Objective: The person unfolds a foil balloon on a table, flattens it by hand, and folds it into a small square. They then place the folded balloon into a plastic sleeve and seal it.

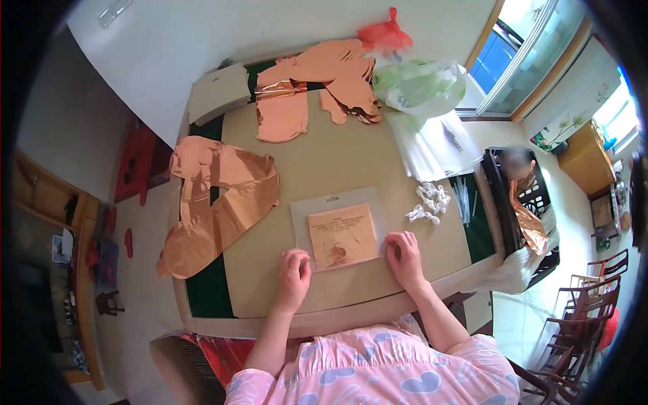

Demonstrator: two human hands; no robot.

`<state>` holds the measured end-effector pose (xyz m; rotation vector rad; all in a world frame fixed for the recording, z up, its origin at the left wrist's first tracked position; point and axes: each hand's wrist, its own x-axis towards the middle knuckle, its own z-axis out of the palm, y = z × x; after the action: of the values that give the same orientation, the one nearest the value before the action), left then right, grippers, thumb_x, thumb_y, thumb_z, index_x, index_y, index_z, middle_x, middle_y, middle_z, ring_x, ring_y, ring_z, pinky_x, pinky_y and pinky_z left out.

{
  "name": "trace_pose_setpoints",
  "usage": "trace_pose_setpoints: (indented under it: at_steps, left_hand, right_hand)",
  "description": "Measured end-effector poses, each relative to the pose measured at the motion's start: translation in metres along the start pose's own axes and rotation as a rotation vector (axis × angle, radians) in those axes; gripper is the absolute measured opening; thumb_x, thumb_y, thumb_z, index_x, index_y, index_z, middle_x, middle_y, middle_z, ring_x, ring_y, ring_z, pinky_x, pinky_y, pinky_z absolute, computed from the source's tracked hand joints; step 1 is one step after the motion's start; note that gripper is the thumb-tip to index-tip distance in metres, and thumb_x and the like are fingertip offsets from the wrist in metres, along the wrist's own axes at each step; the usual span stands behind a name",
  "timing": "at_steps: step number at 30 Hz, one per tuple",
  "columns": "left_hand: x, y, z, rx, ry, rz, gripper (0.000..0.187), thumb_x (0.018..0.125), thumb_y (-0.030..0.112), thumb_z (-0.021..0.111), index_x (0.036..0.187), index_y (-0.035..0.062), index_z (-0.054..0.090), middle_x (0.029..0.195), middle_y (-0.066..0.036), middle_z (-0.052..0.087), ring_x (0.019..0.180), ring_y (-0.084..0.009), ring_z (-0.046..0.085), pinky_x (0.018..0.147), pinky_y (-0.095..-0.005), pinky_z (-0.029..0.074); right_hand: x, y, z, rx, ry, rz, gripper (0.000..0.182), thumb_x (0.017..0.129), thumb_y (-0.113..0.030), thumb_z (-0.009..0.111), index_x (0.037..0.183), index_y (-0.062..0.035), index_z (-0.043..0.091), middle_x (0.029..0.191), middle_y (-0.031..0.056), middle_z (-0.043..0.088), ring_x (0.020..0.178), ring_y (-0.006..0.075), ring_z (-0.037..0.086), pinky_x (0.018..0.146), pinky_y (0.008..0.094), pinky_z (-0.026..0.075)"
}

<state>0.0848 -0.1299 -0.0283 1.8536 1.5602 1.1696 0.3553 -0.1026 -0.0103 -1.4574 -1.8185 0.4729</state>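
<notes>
A clear plastic bag (300,222) with a hang hole at its top lies flat on the table in front of me. Inside is a folded rose-gold foil piece (342,236) with dark printed lettering. My left hand (294,275) is curled closed at the bag's lower left edge. At the lower right edge, my right hand (404,259) has its fingers bent together in a pinch. The exact contact of the fingertips is partly hidden. Right of the bag sit several small white string bundles (432,201).
A large flat foil balloon (226,202) covers the table's left side. More rose-gold foil balloons (317,74) are piled at the back, beside a cardboard stack (219,92). Clear bags (432,148), white straws (462,199) and a black crate (503,209) are on the right.
</notes>
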Motion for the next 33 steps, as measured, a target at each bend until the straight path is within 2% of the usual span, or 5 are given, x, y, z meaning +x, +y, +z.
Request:
trace_pose_setpoints:
  at_steps: [7,11,14,26,33]
  left_hand:
    - [0.0,0.002,-0.002,0.037,0.022,0.026,0.027,0.074,-0.014,0.055,0.095,0.0031,0.051,0.099,-0.012,0.057,0.093,-0.0313,0.055,0.078,-0.0397,0.047]
    - [-0.002,0.005,-0.003,0.069,0.018,0.063,0.028,0.074,-0.014,0.053,0.096,0.0031,0.051,0.101,-0.013,0.056,0.095,-0.0321,0.054,0.08,-0.0404,0.046]
    - [-0.002,0.002,0.001,0.083,0.016,0.092,0.029,0.074,-0.014,0.053,0.097,0.0035,0.05,0.102,-0.013,0.055,0.097,-0.0327,0.053,0.081,-0.0409,0.046]
    - [0.005,0.013,-0.003,0.288,-0.052,0.16,0.027,0.073,-0.01,0.053,0.096,0.0044,0.052,0.1,-0.013,0.054,0.098,-0.0332,0.052,0.087,-0.0415,0.043]
    - [0.105,0.009,0.037,0.347,-0.127,0.138,0.021,0.079,0.005,0.058,0.1,0.0088,0.06,0.106,-0.011,0.058,0.104,-0.0323,0.052,0.09,-0.0416,0.043]
  right_hand:
    - [-0.008,-0.022,0.007,-0.02,0.156,-0.008,0.033,0.074,0.011,0.054,0.104,-0.0042,0.058,0.107,0.0138,0.059,0.107,0.0346,0.051,0.091,0.0416,0.044]
    - [-0.027,-0.069,0.046,-0.151,-0.279,-0.43,0.037,0.081,-0.004,0.059,0.118,-0.0036,0.057,0.129,0.0128,0.052,0.123,0.0275,0.047,0.104,0.0448,0.036]
    - [-0.035,-0.074,0.072,-0.253,-0.315,-0.474,0.038,0.087,-0.015,0.057,0.123,-0.0045,0.055,0.134,0.011,0.05,0.131,0.024,0.041,0.111,0.0465,0.028]
    - [-0.038,-0.005,0.0,-0.431,-0.188,-0.2,0.046,0.094,-0.026,0.05,0.137,-0.0106,0.044,0.142,0.0074,0.044,0.135,0.025,0.036,0.112,0.0476,0.024]
    - [-0.038,-0.005,0.001,-0.42,-0.178,-0.198,0.047,0.093,-0.024,0.051,0.137,-0.0103,0.044,0.141,0.0084,0.045,0.135,0.0264,0.036,0.112,0.0491,0.024]
